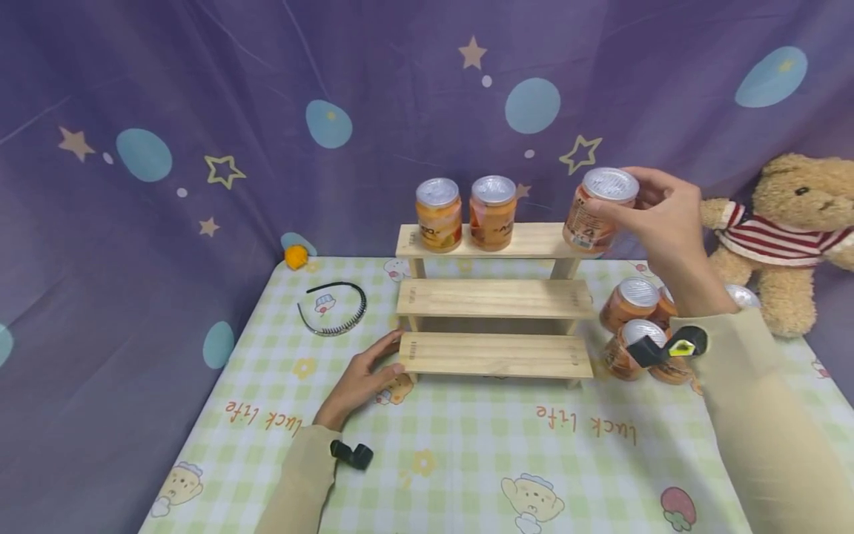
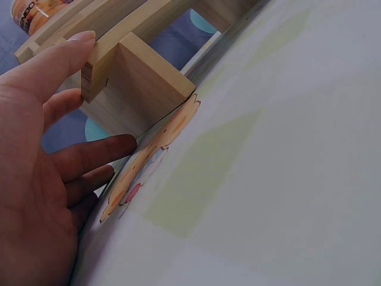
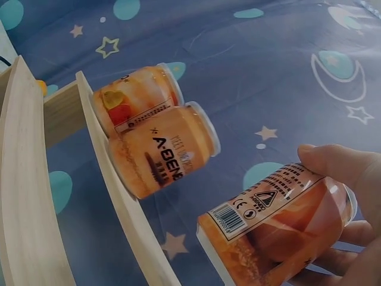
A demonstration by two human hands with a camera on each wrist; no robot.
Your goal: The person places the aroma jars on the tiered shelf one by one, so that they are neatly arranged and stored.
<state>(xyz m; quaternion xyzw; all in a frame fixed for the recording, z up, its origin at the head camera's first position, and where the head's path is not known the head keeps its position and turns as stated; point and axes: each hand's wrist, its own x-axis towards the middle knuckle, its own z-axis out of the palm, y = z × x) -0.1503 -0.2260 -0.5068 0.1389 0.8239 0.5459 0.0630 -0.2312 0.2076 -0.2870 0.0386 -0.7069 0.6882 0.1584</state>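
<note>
My right hand [image 1: 674,215] grips an orange-labelled can [image 3: 280,226] with a silver lid, thumb on one side and fingers around the other. In the head view that can overlaps the right end of the top step; the right wrist view shows a gap between them. Two similar cans, one at left [image 1: 438,215] and one beside it [image 1: 492,213], stand upright on the top step of a three-step wooden shelf [image 1: 494,298]. At the bottom step's left end, my left hand [image 1: 363,378] holds the board between thumb and index finger, the other fingers extended beside it.
Right of the shelf several more cans [image 1: 627,348] stand grouped, partly hidden by my right forearm. A teddy bear [image 1: 787,237] sits beyond them. On the left lie a black headband [image 1: 360,304] and a small orange object [image 1: 296,256]. A purple patterned curtain [image 1: 400,74] hangs behind.
</note>
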